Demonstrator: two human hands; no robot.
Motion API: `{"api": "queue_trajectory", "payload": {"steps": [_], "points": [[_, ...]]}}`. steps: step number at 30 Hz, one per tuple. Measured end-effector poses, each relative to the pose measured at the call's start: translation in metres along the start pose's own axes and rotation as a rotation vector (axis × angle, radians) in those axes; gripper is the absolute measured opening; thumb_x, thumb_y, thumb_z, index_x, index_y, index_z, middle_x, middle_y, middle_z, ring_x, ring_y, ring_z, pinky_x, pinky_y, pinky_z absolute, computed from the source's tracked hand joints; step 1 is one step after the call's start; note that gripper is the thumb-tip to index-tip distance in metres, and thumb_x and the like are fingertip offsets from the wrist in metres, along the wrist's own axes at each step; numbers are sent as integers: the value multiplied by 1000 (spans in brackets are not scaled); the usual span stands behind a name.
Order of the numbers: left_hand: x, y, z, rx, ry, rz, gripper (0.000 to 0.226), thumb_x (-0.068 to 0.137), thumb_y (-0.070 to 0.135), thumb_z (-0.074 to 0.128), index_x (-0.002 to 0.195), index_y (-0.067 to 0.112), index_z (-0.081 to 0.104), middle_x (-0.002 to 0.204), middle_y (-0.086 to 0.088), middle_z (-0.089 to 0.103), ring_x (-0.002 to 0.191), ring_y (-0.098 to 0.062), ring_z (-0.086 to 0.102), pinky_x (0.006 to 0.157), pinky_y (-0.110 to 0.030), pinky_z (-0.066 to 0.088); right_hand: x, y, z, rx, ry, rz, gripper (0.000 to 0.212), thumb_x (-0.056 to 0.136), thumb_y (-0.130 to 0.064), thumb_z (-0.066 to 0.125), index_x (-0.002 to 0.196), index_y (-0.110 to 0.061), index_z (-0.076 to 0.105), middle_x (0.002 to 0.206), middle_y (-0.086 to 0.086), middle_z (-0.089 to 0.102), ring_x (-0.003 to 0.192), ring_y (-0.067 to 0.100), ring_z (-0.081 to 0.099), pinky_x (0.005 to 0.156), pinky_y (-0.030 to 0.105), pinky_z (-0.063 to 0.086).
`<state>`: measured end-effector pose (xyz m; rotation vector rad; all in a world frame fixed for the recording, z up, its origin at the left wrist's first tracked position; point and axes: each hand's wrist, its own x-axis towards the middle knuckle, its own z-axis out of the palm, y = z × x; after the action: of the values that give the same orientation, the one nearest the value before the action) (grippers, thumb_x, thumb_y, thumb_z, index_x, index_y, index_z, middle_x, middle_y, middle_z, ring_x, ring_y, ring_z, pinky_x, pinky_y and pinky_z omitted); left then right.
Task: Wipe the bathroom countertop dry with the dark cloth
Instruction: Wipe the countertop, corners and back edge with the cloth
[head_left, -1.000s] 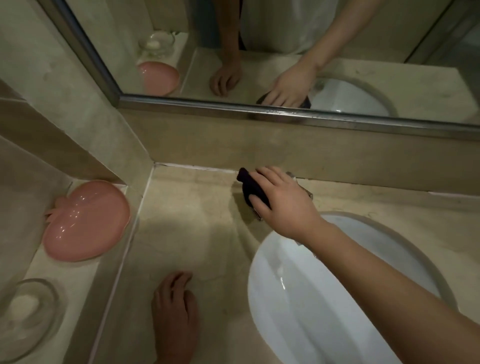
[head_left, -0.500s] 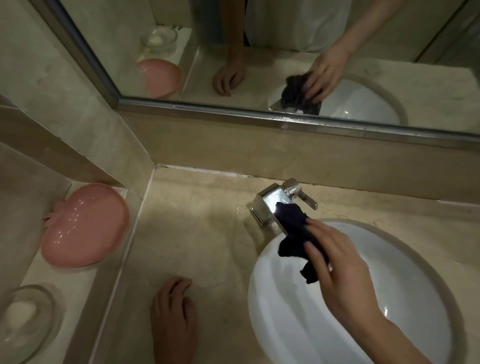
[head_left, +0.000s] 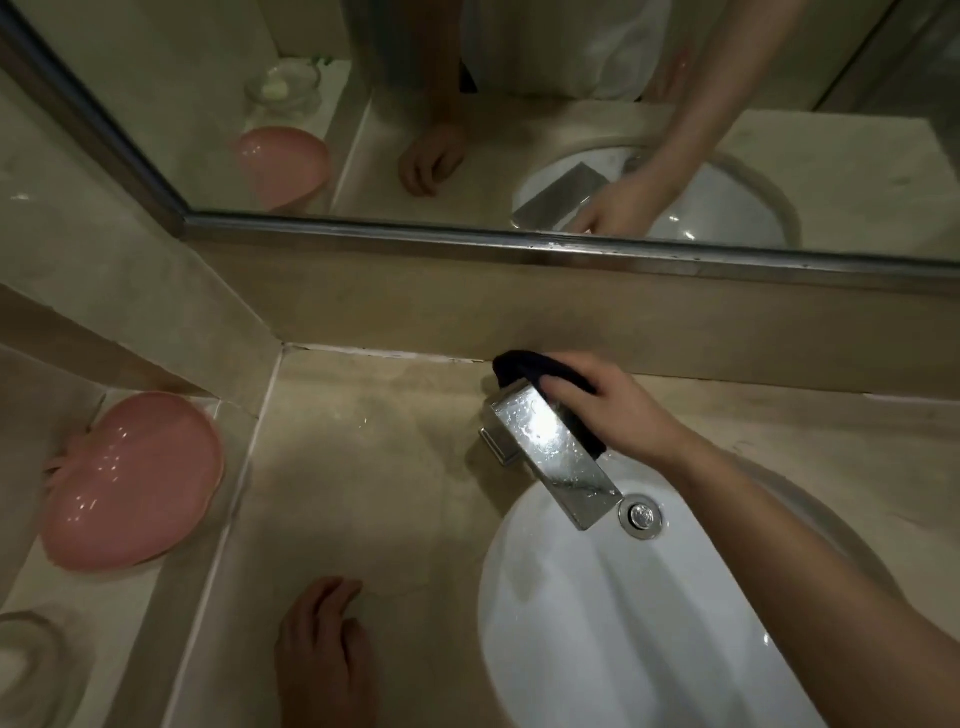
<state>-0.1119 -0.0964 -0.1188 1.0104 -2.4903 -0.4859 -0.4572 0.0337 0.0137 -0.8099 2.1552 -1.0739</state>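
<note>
Chrome faucet over white sink; pink dish on side ledge — mirror behind.

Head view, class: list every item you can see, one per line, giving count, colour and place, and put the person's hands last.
cloth: one, dark, behind the tap against the back wall
tap: one, chrome, over the basin's rim
basin: one, white, set in the counter
drain: one, metal, in the basin
counter: one, beige
pink dish: one, left ledge
glass dish: one, clear, left ledge, near corner
mirror: one, above the back wall
hands: left flat on the counter; right holds the cloth
</note>
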Motion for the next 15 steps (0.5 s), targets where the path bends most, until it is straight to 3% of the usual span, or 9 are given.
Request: {"api": "queue_trajectory", "payload": {"steps": [2, 4, 7, 10, 13, 15], "points": [[1, 0, 1, 6, 4, 15, 41, 78, 19, 44, 95, 0, 76, 104, -24, 67, 94, -31, 52, 83, -42, 40, 7, -5, -8, 181, -71, 115, 26, 100, -20, 56, 120, -28, 70, 82, -8, 69, 69, 2, 62, 63, 15, 47], [1, -2, 3, 16, 3, 18, 40, 78, 19, 44, 95, -1, 75, 104, -23, 66, 94, -31, 53, 83, -42, 40, 17, -7, -13, 242, -103, 224, 21, 99, -25, 57, 112, -30, 73, 80, -9, 70, 65, 1, 63, 56, 13, 46], [-1, -5, 6, 30, 17, 15, 40, 78, 19, 45, 95, -1, 75, 104, -24, 66, 94, -32, 53, 82, -42, 41, 24, -10, -11, 303, -164, 301, 19, 97, -33, 55, 101, -31, 73, 84, -8, 72, 74, 9, 65, 61, 18, 47], [-1, -6, 7, 36, 24, 34, 41, 77, 20, 45, 94, -2, 74, 103, -25, 67, 93, -32, 52, 81, -42, 41, 18, -3, -11, 362, -159, 273, 22, 100, -28, 54, 114, -33, 70, 96, -6, 74, 83, 9, 66, 70, 19, 48], [0, -7, 8, 40, 24, 44, 40, 77, 19, 45, 93, -3, 74, 101, -26, 67, 93, -31, 52, 81, -40, 41, 5, 3, -7, 342, -114, 185, 31, 103, -17, 52, 127, -34, 64, 85, -13, 68, 72, 7, 59, 65, 16, 46], [-1, -8, 9, 43, 26, 47, 40, 77, 19, 45, 93, -2, 75, 101, -25, 67, 93, -31, 53, 82, -39, 41, 1, 7, -3, 229, -69, 100, 36, 103, -14, 52, 130, -35, 63, 88, -18, 65, 73, 6, 57, 69, 19, 45]]}}
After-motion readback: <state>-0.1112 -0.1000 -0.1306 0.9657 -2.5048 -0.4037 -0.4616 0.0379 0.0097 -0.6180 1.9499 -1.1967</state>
